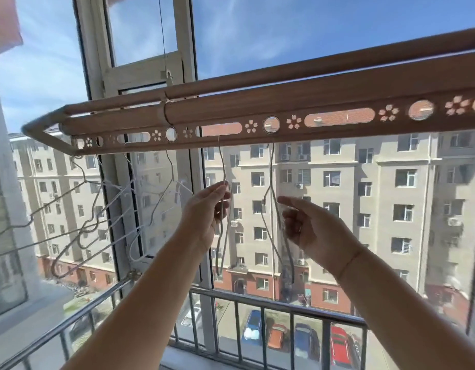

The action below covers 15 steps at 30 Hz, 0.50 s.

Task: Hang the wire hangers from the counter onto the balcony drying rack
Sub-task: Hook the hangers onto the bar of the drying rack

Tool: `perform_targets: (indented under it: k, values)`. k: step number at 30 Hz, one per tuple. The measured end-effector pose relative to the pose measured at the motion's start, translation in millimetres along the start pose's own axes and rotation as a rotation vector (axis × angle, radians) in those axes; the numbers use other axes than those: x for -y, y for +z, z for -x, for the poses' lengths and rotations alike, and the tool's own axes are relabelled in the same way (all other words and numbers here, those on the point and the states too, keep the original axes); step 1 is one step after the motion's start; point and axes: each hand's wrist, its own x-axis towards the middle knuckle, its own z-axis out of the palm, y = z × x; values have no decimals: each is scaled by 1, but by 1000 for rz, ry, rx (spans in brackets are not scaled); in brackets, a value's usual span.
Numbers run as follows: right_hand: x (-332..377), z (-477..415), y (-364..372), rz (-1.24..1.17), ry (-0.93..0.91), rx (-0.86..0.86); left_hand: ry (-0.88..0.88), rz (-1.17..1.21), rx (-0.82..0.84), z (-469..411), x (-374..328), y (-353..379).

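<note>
A brown drying rack (257,102) with round and slotted holes runs overhead across the view. My left hand (207,212) pinches the neck of a grey wire hanger (222,236), whose hook sits in a slot of the rack. Another wire hanger (271,209) hangs from a round hole to the right. My right hand (308,225) is just beside it, fingers apart, touching or nearly touching its lower wires. Several more wire hangers (97,217) dangle from the rack's left end.
A metal balcony railing (257,303) runs below my arms. White window frames (182,62) stand behind the rack. A thin cable (162,36) holds the rack from above. Apartment buildings and parked cars lie outside.
</note>
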Motion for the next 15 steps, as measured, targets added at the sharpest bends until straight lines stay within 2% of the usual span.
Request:
perform_targets:
  k: [5,11,15]
  values:
    - [-13,18,-14,-7,-13,-86,7,-21,-21,6,4,-15]
    - [-41,41,-49,13,36,-186,31,-71,-192,26,41,-50]
    - [-72,69,-81,155,45,-282,-115,-143,-150,46,88,-72]
